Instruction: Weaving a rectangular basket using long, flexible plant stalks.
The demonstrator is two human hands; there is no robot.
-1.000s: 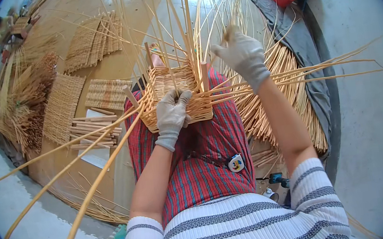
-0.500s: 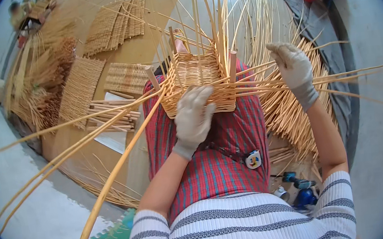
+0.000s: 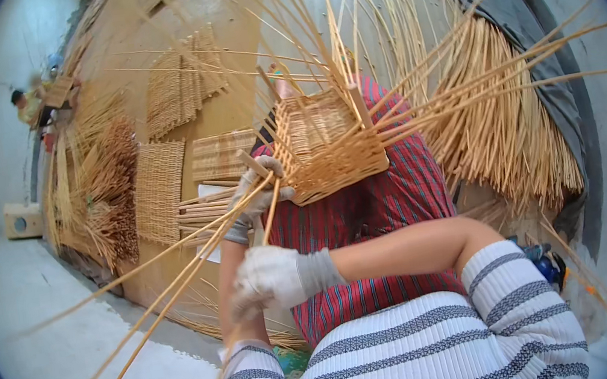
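A half-woven wicker basket rests tilted on my lap, with long loose canes fanning out from its sides. In a whitish glove, my left hand is closed round the basket's near left corner, beside a short wooden post. Several long canes run out from that corner to the lower left. Below it, my gloved right hand has crossed in front of my left forearm. Its blurred fingers are closed on a single cane that comes down from the same corner.
Woven panels and cane bundles lie on the floor to the left. A big heap of canes lies on a dark sheet at the right. Another person sits at the far left. Blue tools are by my right side.
My right hand has swung from the right side across to the left and taken a cane. My left hand has moved from the basket's front to its left corner. The basket has turned and tilted.
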